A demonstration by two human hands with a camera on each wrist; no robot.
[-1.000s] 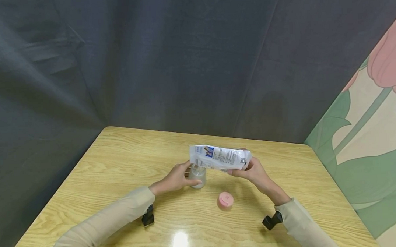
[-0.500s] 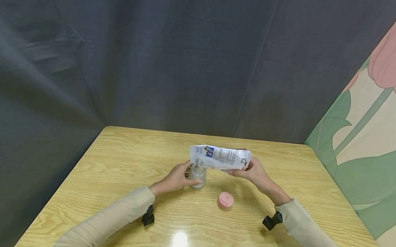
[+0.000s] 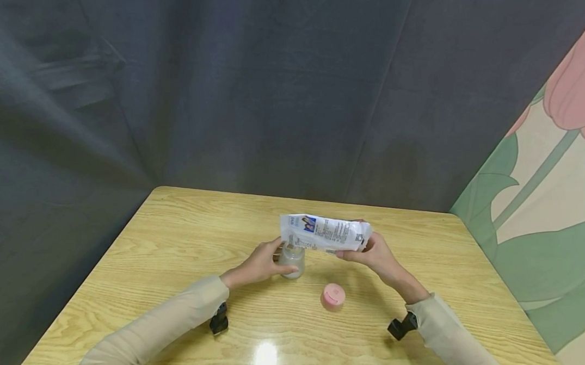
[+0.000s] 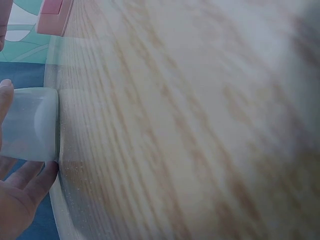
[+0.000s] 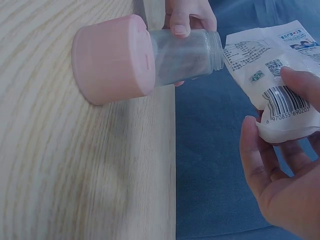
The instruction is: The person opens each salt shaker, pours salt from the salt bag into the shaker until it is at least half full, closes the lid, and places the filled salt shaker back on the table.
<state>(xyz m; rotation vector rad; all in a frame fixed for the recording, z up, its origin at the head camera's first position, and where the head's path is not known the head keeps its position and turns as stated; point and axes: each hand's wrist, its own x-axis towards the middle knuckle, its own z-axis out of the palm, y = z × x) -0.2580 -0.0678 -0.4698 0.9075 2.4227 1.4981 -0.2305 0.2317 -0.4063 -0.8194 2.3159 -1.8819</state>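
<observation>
My left hand point(image 3: 260, 264) curls round a clear glass jar point(image 3: 294, 265) that stands upright on the table, thumb on the near side. The right wrist view shows the jar's threaded mouth point(image 5: 216, 51) uncovered. My right hand point(image 3: 379, 259) grips one end of a white printed plastic bag point(image 3: 326, 233) with a barcode. The bag lies nearly level in the air, its far end just over the jar's mouth. Whether anything passes from bag to jar is hidden. What the jar contains is unclear. A pink round lid point(image 3: 333, 296) rests on the table, apart from both hands.
The wood-grain table point(image 3: 201, 219) has its far edge against a dark curtain point(image 3: 279, 96). At the right hangs a flower-patterned cloth point(image 3: 543, 204). Black wrist cameras point(image 3: 219, 318) sit under both sleeves. Bare table lies in front of the lid.
</observation>
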